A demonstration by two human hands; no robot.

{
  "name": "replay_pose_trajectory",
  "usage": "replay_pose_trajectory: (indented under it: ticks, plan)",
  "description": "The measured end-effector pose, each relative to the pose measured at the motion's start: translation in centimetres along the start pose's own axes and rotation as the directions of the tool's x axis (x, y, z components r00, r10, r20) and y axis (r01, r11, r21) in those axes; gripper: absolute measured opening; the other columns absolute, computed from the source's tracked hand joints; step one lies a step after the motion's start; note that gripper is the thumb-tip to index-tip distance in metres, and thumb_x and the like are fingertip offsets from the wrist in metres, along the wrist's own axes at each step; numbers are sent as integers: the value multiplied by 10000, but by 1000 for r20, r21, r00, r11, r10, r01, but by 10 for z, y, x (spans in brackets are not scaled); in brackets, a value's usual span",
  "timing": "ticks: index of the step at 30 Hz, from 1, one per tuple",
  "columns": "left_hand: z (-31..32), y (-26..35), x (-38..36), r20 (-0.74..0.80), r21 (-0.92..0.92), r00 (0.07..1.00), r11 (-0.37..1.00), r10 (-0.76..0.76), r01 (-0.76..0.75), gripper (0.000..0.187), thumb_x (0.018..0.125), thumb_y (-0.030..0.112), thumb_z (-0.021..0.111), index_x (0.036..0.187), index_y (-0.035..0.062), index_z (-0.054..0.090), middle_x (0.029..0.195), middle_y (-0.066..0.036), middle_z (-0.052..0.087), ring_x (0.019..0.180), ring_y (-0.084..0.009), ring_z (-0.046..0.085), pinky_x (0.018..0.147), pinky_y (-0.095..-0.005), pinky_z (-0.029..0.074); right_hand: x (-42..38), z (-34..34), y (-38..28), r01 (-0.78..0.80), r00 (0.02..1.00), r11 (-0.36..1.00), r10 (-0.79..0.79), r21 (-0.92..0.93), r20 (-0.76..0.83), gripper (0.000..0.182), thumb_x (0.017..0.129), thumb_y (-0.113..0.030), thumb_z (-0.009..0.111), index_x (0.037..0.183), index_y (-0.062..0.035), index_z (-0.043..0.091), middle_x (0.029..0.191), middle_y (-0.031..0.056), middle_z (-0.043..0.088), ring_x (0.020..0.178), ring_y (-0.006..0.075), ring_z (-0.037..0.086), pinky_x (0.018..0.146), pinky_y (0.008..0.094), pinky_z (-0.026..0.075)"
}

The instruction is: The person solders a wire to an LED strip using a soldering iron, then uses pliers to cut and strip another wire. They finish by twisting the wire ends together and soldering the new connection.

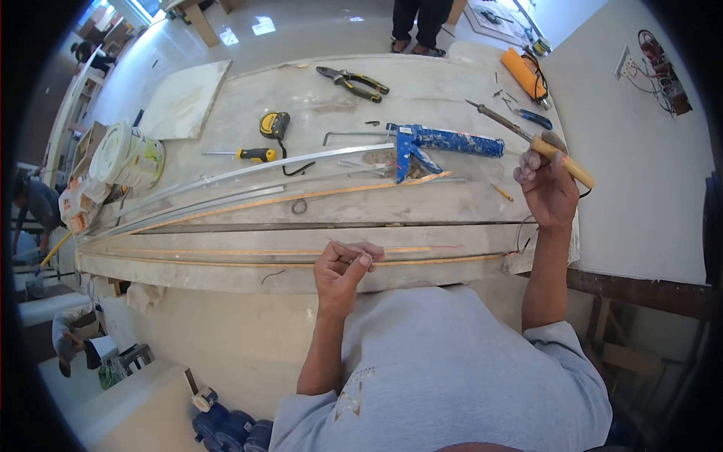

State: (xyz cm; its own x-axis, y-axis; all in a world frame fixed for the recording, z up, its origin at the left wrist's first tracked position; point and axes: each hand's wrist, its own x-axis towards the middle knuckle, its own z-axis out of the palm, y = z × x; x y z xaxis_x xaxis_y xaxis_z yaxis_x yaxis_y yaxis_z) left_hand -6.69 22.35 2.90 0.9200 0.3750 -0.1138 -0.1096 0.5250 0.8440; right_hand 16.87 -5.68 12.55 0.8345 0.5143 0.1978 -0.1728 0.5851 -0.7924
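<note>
In my right hand (pixel 548 184) is a soldering iron (pixel 578 172). My fingers close round its wooden handle, and its metal tip points up and to the left above the table. My left hand (pixel 345 275) is closed in a pinch, with a thin wire (pixel 337 242) sticking out of the fingertips; its exact kind is too small to tell. Beneath and beside that hand, narrow orange-yellow strips (pixel 437 261) run along the table's near edge. One of them ends in a fine reddish wire (pixel 449 246).
On the worn table (pixel 248 181) lie a blue caulking gun (pixel 459 141), pliers (pixel 350 81), a tape measure (pixel 274 124), a screwdriver (pixel 256 154), metal profiles (pixel 301 159) and an orange tool (pixel 525 75). A white bucket (pixel 128 154) stands left. A person (pixel 418 26) stands beyond the far edge.
</note>
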Motion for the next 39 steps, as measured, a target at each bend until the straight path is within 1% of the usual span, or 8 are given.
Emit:
replay_pose_trajectory:
  ticks: [3, 9, 16, 20, 24, 33, 37, 39]
  plan:
    - [-14, 5, -9, 11, 181, 1000, 984, -7, 4, 96, 899, 3, 654, 939, 14, 567, 965, -168, 710, 857, -195, 692, 727, -299, 540, 0, -15, -1, -20, 998, 995, 25, 96, -54, 401, 1027, -252, 509, 1372, -50, 492, 1084, 64, 579, 891, 143, 512, 742, 303, 446]
    - [-18, -1, -29, 208, 187, 954, 966, -216, 178, 67, 902, -32, 630, 942, -4, 584, 828, -79, 665, 757, -125, 637, 692, -274, 518, 21, -9, 11, -83, 991, 995, 89, 62, -99, 402, 1041, -319, 483, 1340, -51, 516, 807, 14, 463, 740, 119, 415, 697, 279, 360]
    - [-32, -1, -64, 57, 253, 968, 942, -243, 222, 119, 877, -13, 667, 987, -6, 622, 822, -63, 663, 761, -113, 631, 687, -267, 514, 53, 20, 21, -157, 985, 987, 158, 30, -70, 357, 1048, -326, 466, 1257, -47, 545, 783, 8, 456, 717, 108, 417, 686, 283, 373]
    - [-55, 18, -49, -181, 554, 975, 832, 127, -6, 94, 842, 4, 701, 935, 3, 692, 856, -54, 696, 741, -115, 637, 698, -266, 518, 78, 21, 32, -151, 982, 988, 147, -22, -117, 330, 1030, -281, 516, 1268, -55, 547, 886, -2, 554, 764, 85, 495, 652, 235, 434]
    - [-47, 71, 36, 54, 870, 905, 425, 422, -251, 55, 821, 12, 684, 875, 22, 679, 783, -122, 678, 664, -216, 656, 630, -303, 506, 112, 21, 45, -174, 969, 956, 124, -236, -213, 357, 1018, -272, 544, 1209, 26, 585, 838, 31, 617, 666, 91, 549, 574, 260, 437]
    - [-43, 53, 253, 271, 957, 953, -149, 134, -251, 154, 850, 199, 647, 947, 103, 716, 985, -130, 692, 975, -333, 647, 854, -437, 505, 80, 18, 43, -168, 966, 928, 88, -332, -245, 408, 1018, -302, 548, 1202, 61, 576, 706, 36, 580, 572, 104, 516, 537, 259, 429]
    - [-42, 44, 286, 214, 965, 976, -165, 40, -204, 203, 861, 237, 653, 1003, 114, 728, 1045, -130, 695, 1012, -341, 642, 883, -424, 506, 54, 18, 35, -151, 948, 937, 47, -316, -314, 414, 1025, -296, 536, 1218, 69, 561, 713, 47, 588, 578, 108, 520, 548, 259, 432]
    - [-49, 51, 272, 284, 956, 906, -18, 313, -293, 248, 871, 259, 663, 1043, 92, 727, 1048, -149, 698, 1005, -344, 646, 898, -418, 500, 43, 9, 28, -128, 957, 944, 37, -304, -289, 416, 1027, -299, 530, 1221, 68, 559, 714, 49, 589, 586, 109, 522, 550, 260, 431]
